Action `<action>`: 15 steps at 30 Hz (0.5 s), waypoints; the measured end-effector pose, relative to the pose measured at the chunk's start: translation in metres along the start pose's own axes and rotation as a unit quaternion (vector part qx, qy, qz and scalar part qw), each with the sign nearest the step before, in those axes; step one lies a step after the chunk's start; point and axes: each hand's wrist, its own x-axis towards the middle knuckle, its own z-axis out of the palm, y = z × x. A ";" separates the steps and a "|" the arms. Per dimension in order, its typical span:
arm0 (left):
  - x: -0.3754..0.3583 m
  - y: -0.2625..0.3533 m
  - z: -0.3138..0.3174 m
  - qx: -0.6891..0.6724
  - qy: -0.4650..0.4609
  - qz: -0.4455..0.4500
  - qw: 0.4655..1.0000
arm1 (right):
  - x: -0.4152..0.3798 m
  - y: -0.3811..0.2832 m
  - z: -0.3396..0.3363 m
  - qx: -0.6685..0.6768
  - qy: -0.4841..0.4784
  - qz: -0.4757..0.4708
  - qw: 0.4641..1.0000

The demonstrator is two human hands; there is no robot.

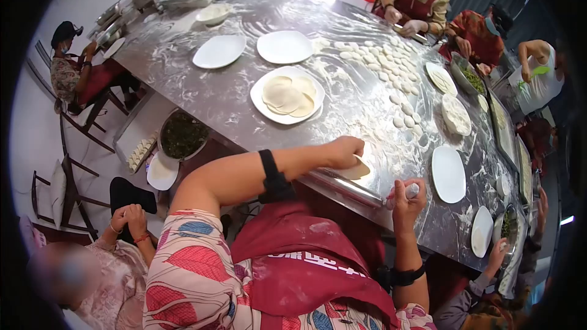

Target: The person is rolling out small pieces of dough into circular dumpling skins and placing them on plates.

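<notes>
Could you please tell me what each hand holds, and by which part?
Left hand: a dough wrapper, by its edge. Right hand: a rolling pin, by one handle.

Left on the worktable — a plate with stacked dough wrappers on it, two plates behind, dough pieces to its right. Nearest edge — rolling pin, single wrapper just behind, another plate rightward.

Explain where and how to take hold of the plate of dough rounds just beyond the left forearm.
Probably best pinched by the near rim of the plate, top and underside, coming from the camera's side: dough rounds cover much of its middle, while that edge is bare.
</notes>
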 end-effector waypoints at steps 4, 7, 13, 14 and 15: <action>-0.007 -0.015 -0.074 -0.080 0.045 -0.045 0.995 | 0.000 -0.001 -0.001 0.009 -0.004 -0.017 1.000; -0.005 -0.039 -0.149 0.018 0.084 -0.122 0.989 | 0.001 -0.005 -0.001 0.020 -0.010 -0.011 1.000; 0.025 -0.050 -0.202 0.205 0.222 -0.192 0.934 | 0.001 0.001 -0.003 0.024 -0.015 -0.005 1.000; 0.036 -0.045 -0.192 0.208 0.197 -0.170 0.943 | 0.001 0.002 -0.005 0.013 -0.008 -0.008 1.000; 0.051 -0.038 -0.176 0.207 0.170 -0.141 0.953 | 0.001 0.005 -0.006 0.011 -0.007 -0.024 1.000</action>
